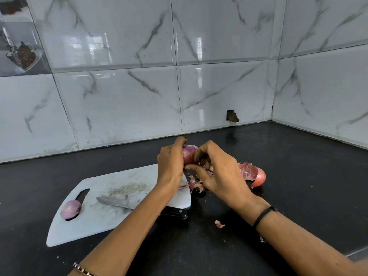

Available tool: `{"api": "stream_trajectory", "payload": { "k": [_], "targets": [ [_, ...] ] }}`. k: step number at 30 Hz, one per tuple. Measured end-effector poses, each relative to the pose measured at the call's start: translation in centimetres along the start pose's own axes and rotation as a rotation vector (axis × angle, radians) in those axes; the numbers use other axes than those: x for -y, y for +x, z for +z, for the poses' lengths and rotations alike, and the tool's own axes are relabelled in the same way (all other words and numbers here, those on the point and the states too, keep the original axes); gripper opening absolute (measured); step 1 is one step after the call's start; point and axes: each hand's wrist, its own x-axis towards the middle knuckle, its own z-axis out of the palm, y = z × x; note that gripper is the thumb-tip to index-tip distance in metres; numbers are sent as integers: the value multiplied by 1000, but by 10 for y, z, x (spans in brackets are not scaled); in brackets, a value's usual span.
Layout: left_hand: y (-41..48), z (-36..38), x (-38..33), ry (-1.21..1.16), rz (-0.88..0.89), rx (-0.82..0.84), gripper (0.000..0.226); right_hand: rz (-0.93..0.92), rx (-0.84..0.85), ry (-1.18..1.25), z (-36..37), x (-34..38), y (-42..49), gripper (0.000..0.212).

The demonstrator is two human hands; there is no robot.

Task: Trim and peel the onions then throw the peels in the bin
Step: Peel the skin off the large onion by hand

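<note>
Above the cutting board [111, 196]'s far right corner, the left hand [171, 166] wraps the onion [189, 154] — the right hand [219, 172] pinches its lower end, fingers curled. Peels [196, 184] heap off the board's right edge; peeled onion [70, 209] over its handle slot, knife [114, 202] mid-board — dark counter [298, 166] runs wide beyond the board's right.
</note>
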Motion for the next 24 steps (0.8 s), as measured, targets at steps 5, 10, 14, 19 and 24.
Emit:
{"api": "stream_trajectory", "payload": {
  "k": [5, 10, 14, 19, 24],
  "targets": [
    [2, -4, 0, -158, -102, 108, 24, 34, -46, 12, -6, 0, 1, 45],
    [-2, -7, -5, -283, -185, 226, 32, 40, -41, 27, -7, 0, 1, 48],
    [2, -9, -2, -236, -192, 209, 40, 50, -40, 73, -10, 1, 3, 42],
    [13, -14, 3, -199, -185, 188, 42, 58, -20, 112, -11, 2, 5, 35],
    [9, -15, -1, -223, -278, 307, 55, 55, -3, 123, -11, -2, 5, 51]
  ]
}}
